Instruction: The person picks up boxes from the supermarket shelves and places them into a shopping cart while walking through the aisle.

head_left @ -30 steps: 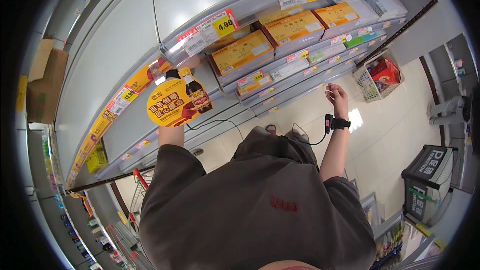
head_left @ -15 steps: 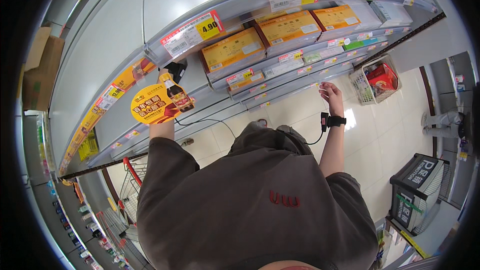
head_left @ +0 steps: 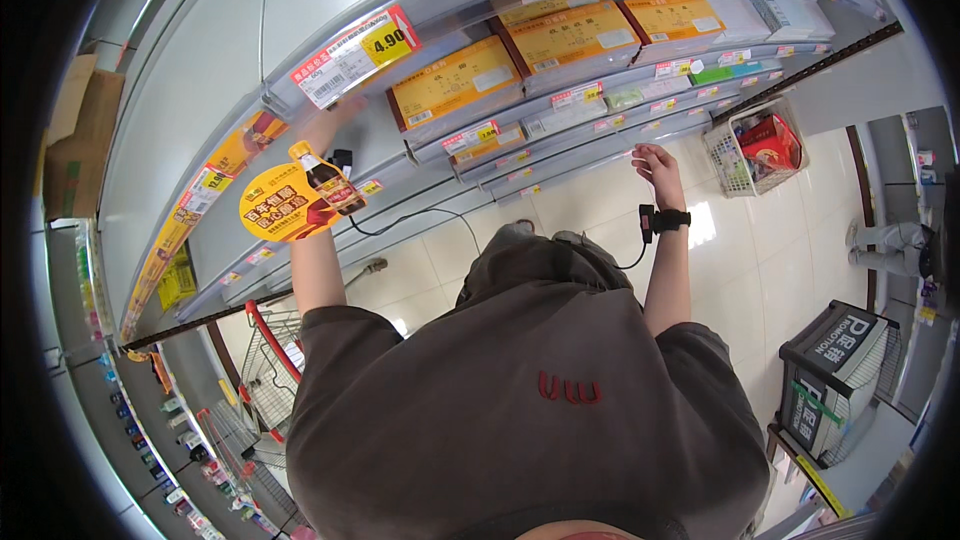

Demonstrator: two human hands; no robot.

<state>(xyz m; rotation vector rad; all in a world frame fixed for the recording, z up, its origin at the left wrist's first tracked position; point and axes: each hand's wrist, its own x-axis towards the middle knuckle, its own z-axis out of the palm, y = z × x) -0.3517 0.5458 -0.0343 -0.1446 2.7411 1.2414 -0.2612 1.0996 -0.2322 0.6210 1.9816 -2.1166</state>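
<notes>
My left hand (head_left: 335, 120) reaches into the shelf, behind the round yellow promotional card (head_left: 272, 202) with its bottle-shaped picture. The hand is blurred and partly covered by the shelf edge and a price tag, so its fingers cannot be made out. Nearest to it is a stack of orange boxes (head_left: 458, 86), with a gap between. At my side, away from the shelf, my right hand (head_left: 655, 170) hangs with loosely bent fingers and nothing in it. A black wrist strap (head_left: 662, 222) with a cable sits on the right wrist.
More orange boxes (head_left: 568, 38) and white boxes (head_left: 780, 16) fill the shelf to the right. A basket (head_left: 752, 155) with red packages stands on the floor at the far right. A shopping cart (head_left: 270, 355) is at the lower left; a person's legs (head_left: 888, 248) show at the right.
My left hand has moved from behind the card deeper into the shelf, toward the orange boxes. The view has shifted a little; my right hand keeps nearly the same place.
</notes>
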